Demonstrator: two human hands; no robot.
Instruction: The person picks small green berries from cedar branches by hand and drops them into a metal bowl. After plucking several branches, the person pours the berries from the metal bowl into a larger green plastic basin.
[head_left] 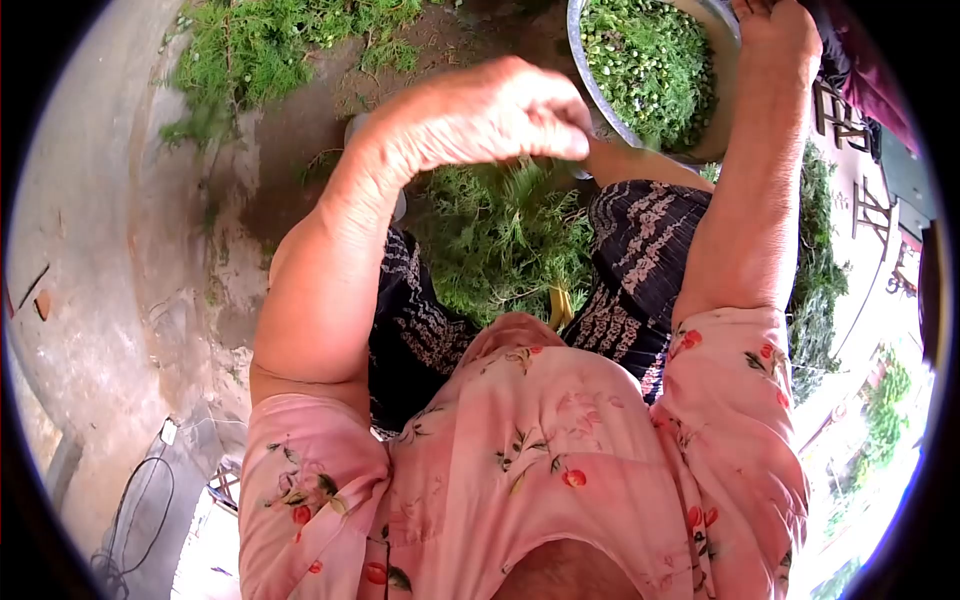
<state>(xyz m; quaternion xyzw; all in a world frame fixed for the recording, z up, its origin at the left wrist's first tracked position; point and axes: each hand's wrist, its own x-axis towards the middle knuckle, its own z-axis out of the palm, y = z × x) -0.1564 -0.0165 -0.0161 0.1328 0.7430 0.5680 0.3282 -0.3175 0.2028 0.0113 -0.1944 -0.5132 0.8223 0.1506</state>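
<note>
My left hand [515,112] hangs in the air above a heap of feathery green sprigs [500,235] between my knees. Its fingers are curled in toward the thumb, and whatever they may hold is hidden or blurred. My right hand [778,28] is at the top edge of the view, beside the rim of a metal basin [724,85]. Its fingers look bent and are partly cut off, so I cannot see what is in them. Small round green pods or buds with fine green bits [650,75] lie in the basin.
More feathery green branches [245,50] lie on the floor at the upper left. Another row of greenery [818,260] runs along the right. A dark cable [140,510] lies at the lower left, and wooden stands [875,215] are at the far right.
</note>
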